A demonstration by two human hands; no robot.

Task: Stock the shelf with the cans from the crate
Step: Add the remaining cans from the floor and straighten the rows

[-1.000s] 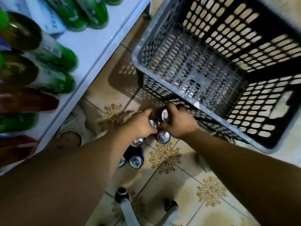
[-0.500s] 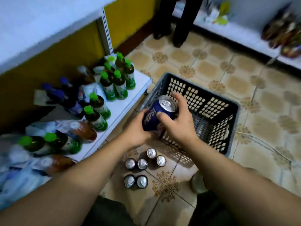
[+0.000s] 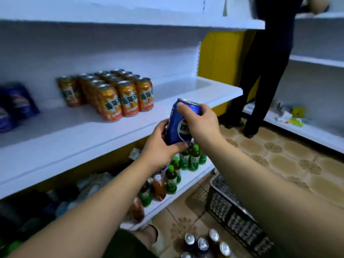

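A blue Pepsi can (image 3: 176, 127) is held upright in front of the white middle shelf (image 3: 78, 135). My left hand (image 3: 160, 148) grips its lower part and my right hand (image 3: 199, 123) grips its top and side. Several orange cans (image 3: 111, 94) stand in rows on that shelf. More blue cans (image 3: 202, 243) stand on the tiled floor below, beside the grey plastic crate (image 3: 234, 216) at the lower right.
Green-capped bottles (image 3: 189, 159) and other drinks fill the bottom shelf. Blue packets (image 3: 14, 105) lie at the left of the middle shelf. A person in dark trousers (image 3: 264, 71) stands at the far right by another shelf unit (image 3: 316, 131).
Both hands have lifted the Pepsi can from floor level up to the middle shelf's height. My view has swung up from the crate and floor to the shelves.
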